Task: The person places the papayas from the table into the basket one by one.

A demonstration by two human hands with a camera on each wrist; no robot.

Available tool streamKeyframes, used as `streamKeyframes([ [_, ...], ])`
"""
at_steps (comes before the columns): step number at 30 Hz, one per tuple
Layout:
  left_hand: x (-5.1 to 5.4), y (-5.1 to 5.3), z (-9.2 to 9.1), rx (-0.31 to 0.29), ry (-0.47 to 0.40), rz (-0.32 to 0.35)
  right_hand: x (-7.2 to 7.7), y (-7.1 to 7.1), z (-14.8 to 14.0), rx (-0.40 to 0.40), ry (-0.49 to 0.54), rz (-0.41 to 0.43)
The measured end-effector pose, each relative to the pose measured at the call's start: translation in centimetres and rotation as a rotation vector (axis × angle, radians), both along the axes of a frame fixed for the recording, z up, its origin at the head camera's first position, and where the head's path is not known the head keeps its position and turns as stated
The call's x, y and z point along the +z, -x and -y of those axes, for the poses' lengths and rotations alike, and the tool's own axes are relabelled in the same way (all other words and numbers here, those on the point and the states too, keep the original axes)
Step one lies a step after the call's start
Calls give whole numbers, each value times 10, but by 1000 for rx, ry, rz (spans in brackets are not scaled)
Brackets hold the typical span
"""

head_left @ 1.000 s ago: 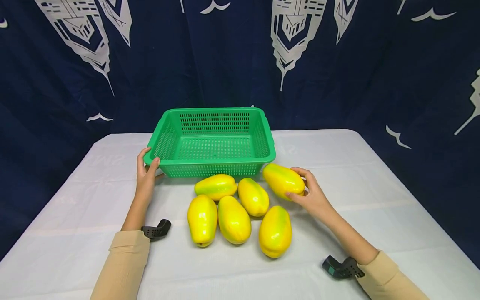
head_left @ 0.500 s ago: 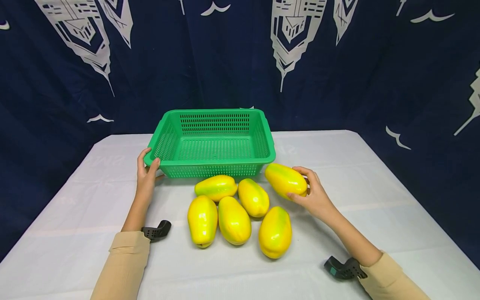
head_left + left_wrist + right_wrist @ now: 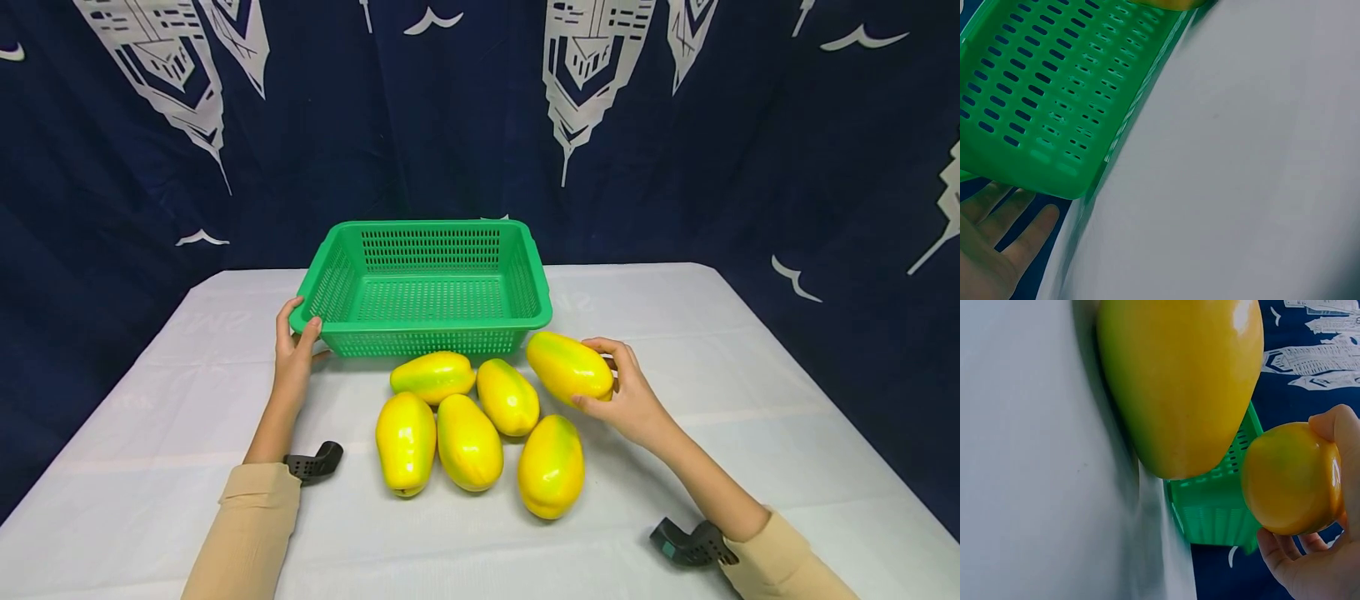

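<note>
Fruit [image 3: 567,367] of a yellow, oblong kind is held in the right hand [image 3: 633,407], beside the basket's [image 3: 431,326] near right corner. Its long axis runs slantwise: one end points away and leftward at that corner, the other sits against the palm side of the hand. The fingers are spread about as wide as the fruit is thick and bent around its rear end, thumb on the near side, the others on the far side. The basket lies beyond and to the left of these fingers. By the right wrist view the fruit seems raised off the worktop [image 3: 750,367], though its underside is hidden.

The right hand is much the nearer to this fruit; the left hand [image 3: 292,360] is across at the basket's near left corner. There it holds the rim with the thumb in front and a finger at the side, its remaining fingers reaching out below.

Five other fruits [image 3: 469,443] rest on the worktop in front of the basket, left of and nearer than the held one.
</note>
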State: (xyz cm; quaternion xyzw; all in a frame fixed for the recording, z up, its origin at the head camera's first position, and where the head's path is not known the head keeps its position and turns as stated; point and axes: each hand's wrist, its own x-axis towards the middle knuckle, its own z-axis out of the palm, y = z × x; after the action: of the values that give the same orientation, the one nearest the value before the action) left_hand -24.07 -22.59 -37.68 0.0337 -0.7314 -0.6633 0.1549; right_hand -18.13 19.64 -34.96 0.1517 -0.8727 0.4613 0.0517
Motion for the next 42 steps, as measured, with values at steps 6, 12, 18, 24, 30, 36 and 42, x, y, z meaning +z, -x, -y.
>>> streamKeyframes([
  [6, 5, -4, -2, -3, 13, 11, 4, -4, 2, 13, 11, -8],
  [12, 1, 0, 0, -3, 13, 12, 9, -7, 2, 32, 25, -16],
  [18, -1, 0, 0, 1, 2, -1, 15, -11, 3, 38, 26, -30],
  [24, -1, 0, -1, 12, -5, -3, 18, -14, 1, 36, 31, -38],
  [30, -2, 2, -3, 0, -22, -13, 20, -15, -3, 31, 44, -52],
  [36, -2, 2, -3, -12, -17, -25, 22, -13, -7, 29, 52, -89],
  [42, 0, 0, -1, 3, -4, -7, 29, -9, -7, 16, 42, -106],
])
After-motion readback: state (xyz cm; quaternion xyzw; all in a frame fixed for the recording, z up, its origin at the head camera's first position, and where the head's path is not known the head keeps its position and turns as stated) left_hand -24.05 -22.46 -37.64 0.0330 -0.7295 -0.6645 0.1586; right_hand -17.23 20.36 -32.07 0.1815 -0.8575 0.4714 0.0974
